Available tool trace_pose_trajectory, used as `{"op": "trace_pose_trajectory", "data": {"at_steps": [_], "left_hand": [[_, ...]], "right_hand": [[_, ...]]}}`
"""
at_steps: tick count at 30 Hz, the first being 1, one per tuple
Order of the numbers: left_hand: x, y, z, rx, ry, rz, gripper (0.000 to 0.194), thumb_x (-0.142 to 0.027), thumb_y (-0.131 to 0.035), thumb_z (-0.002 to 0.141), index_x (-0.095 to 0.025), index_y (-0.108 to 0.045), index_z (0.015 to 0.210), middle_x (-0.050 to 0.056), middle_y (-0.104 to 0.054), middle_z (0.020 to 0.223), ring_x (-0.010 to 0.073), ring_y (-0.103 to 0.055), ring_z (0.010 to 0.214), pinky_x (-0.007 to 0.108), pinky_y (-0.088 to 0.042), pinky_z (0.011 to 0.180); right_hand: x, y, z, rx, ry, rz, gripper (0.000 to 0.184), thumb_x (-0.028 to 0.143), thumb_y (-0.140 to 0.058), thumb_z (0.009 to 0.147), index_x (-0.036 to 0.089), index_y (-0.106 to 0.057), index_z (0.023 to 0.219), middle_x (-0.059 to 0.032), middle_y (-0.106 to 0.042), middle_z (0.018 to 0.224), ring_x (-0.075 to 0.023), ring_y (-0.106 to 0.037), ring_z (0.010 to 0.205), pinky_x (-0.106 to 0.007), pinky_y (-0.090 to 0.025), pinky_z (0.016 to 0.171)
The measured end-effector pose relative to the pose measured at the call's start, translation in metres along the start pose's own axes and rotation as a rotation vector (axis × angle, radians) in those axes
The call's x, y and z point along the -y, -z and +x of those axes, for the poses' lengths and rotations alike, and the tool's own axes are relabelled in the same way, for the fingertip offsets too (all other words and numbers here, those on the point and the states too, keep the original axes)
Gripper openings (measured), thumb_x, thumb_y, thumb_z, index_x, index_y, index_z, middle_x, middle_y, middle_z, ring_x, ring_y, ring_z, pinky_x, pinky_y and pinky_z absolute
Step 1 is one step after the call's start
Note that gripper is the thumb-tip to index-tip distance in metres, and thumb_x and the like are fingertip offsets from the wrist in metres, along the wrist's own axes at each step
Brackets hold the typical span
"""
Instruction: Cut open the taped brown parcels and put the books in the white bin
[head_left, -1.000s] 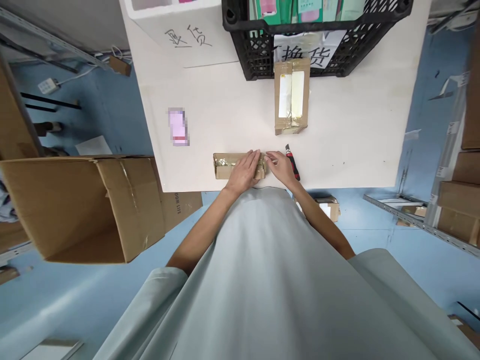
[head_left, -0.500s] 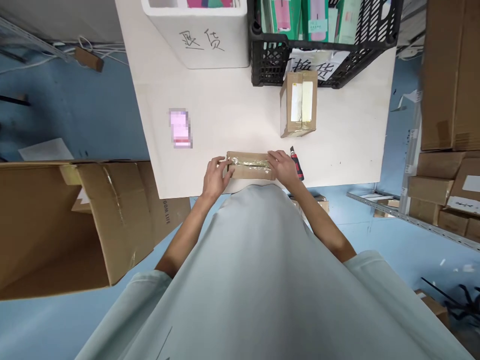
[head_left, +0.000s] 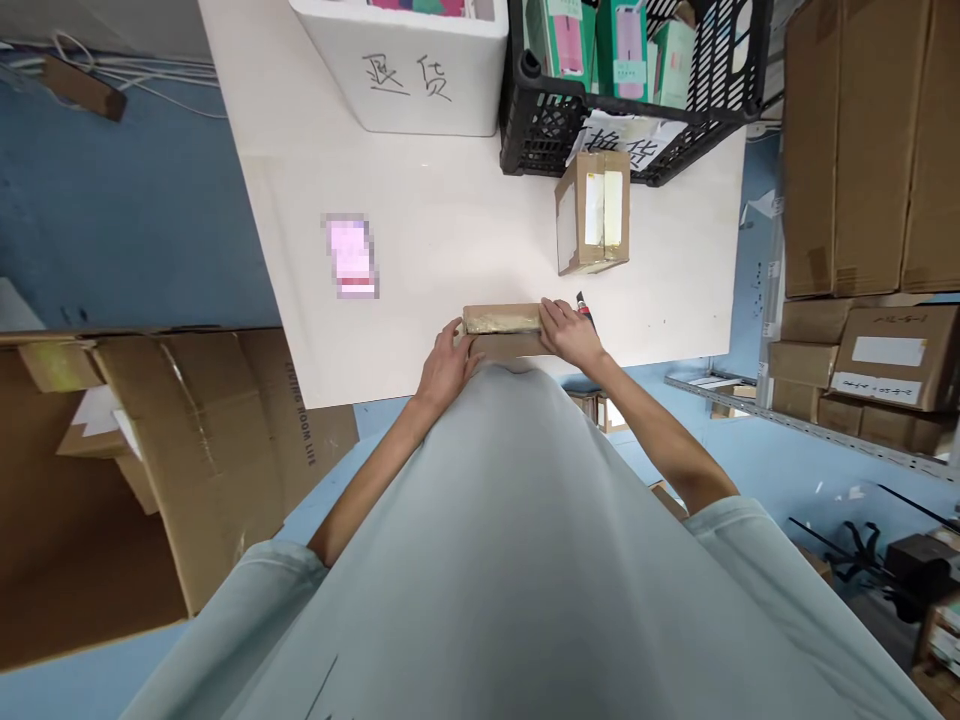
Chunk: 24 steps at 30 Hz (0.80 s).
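A small cardboard box (head_left: 504, 345) with a strip of shiny tape along it sits at the front edge of the table, close to my body. My left hand (head_left: 445, 368) grips its left end, fingertips at the corner and thumb near the lower edge. At the right end, my right hand (head_left: 568, 332) has its fingers closed over the top. A dark line runs lengthwise just below the tape; whether the flaps are parted there, I cannot tell. Partly hidden behind my right hand lies a red and black utility knife (head_left: 584, 309).
A taped carton (head_left: 592, 215) with white labels stands before a black plastic crate (head_left: 544, 128) of green boxes. Beside the crate is a white foam bin (head_left: 431, 85). A blurred pink item (head_left: 351, 258) lies left on the table. A large open carton (head_left: 217, 440) is at lower left.
My hands and the small box have shifted slightly, and its taped face looks turned, with the dark line now below the tape. My right hand covers more of the knife. The whole view has shifted.
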<state>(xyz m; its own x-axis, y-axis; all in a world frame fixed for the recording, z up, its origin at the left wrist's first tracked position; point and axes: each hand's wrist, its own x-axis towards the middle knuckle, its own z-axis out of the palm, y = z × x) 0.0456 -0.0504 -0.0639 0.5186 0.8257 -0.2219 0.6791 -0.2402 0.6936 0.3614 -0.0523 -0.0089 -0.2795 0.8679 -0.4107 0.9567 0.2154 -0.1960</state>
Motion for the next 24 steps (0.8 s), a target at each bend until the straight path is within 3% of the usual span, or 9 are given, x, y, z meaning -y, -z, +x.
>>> {"op": "trace_pose_trajectory", "data": {"at_steps": [4,8,12,15,20,24], "left_hand": [[0.011,-0.008,-0.001,0.000,-0.038,-0.060,0.049,-0.050,-0.060,0.114,-0.022,-0.062,0.155,0.024,-0.030,0.186,0.0432,-0.047,0.165,0.067,-0.054,0.126],[0.012,-0.007,0.002,-0.049,-0.091,-0.101,0.042,-0.052,-0.065,0.112,-0.024,-0.067,0.144,0.021,-0.023,0.190,0.0440,-0.034,0.173,0.069,-0.050,0.129],[-0.004,0.006,0.000,-0.179,-0.175,-0.062,0.018,-0.041,-0.064,0.113,-0.026,-0.074,0.115,0.013,-0.040,0.183,0.0362,-0.043,0.167,0.062,-0.052,0.128],[-0.013,0.011,-0.009,-0.217,-0.207,0.034,0.020,-0.031,-0.060,0.113,-0.025,-0.074,0.100,0.012,-0.059,0.167,0.0331,-0.054,0.156,0.058,-0.054,0.124],[-0.009,0.001,-0.023,-0.158,-0.077,0.176,0.016,-0.022,-0.061,0.107,-0.024,-0.076,0.103,0.013,-0.073,0.143,0.0313,-0.065,0.126,0.049,-0.061,0.101],[-0.011,-0.002,-0.028,-0.081,-0.030,0.186,0.011,-0.037,-0.074,0.105,-0.025,-0.076,0.105,0.017,-0.070,0.149,0.0362,-0.065,0.130,0.054,-0.058,0.106]], "right_hand": [[-0.026,0.010,0.008,-0.087,-0.084,0.237,0.048,0.031,-0.044,0.117,0.015,-0.068,0.155,-0.0178,-0.077,0.151,-0.0345,-0.073,0.130,-0.047,-0.060,0.109],[-0.046,0.008,0.024,-0.184,-0.228,0.482,0.045,0.038,-0.054,0.111,0.014,-0.071,0.146,-0.0153,-0.083,0.135,-0.0314,-0.080,0.104,-0.044,-0.062,0.100],[-0.058,-0.003,0.042,-0.254,-0.288,0.555,0.045,0.047,-0.058,0.108,0.017,-0.073,0.137,-0.0136,-0.085,0.117,-0.0336,-0.078,0.099,-0.046,-0.061,0.097],[-0.065,-0.009,0.054,-0.315,-0.306,0.602,0.051,0.059,-0.056,0.108,0.019,-0.072,0.136,-0.0121,-0.083,0.109,-0.0330,-0.075,0.095,-0.046,-0.060,0.095],[-0.064,-0.015,0.066,-0.313,-0.324,0.671,0.050,0.062,-0.054,0.111,0.023,-0.064,0.140,-0.0057,-0.077,0.101,-0.0276,-0.073,0.088,-0.039,-0.058,0.091],[-0.054,-0.018,0.064,-0.238,-0.322,0.605,0.041,0.054,-0.047,0.116,0.024,-0.068,0.134,-0.0089,-0.080,0.114,-0.0274,-0.074,0.095,-0.039,-0.058,0.095]]}}
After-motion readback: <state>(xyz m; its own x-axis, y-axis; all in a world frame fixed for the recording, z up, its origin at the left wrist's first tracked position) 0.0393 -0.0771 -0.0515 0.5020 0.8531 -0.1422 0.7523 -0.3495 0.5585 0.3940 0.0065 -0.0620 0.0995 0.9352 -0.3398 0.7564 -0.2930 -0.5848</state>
